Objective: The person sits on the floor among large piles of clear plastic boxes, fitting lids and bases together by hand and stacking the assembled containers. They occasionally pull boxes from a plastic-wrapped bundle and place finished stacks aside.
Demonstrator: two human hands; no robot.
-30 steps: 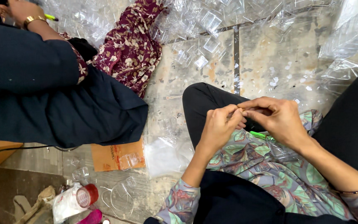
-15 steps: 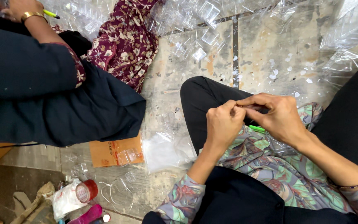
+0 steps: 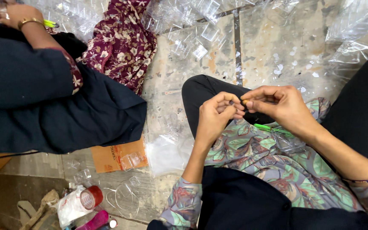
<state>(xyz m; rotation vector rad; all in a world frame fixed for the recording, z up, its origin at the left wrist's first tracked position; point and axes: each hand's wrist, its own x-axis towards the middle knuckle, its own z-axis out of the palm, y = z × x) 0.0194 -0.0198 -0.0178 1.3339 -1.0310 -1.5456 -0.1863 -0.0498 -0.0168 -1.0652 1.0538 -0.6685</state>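
Hands meeting over lap — left hand (image 3: 216, 117) and right hand (image 3: 280, 106), fingers pinching one small brownish piece (image 3: 244, 102)

L hand (image 3: 216, 116) and R hand (image 3: 280, 105) meet fingertip-to-fingertip, fingers pinched; forearms enter from 6 and 4 o'clock.

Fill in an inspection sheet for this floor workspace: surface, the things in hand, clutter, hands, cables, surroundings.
Surface: worn, stained stone floor.
Things in hand: small brownish piece pinched between both hands; slim green stick on the lap.
Clutter: clear plastic boxes, torn cardboard piece, red-capped plastic packet, pink bottle.
Hands: left hand and right hand meet fingertip to fingertip, each grip closed.
Cables: nothing seen.
Surroundings: another person's dark sleeve, with a gold bangle.
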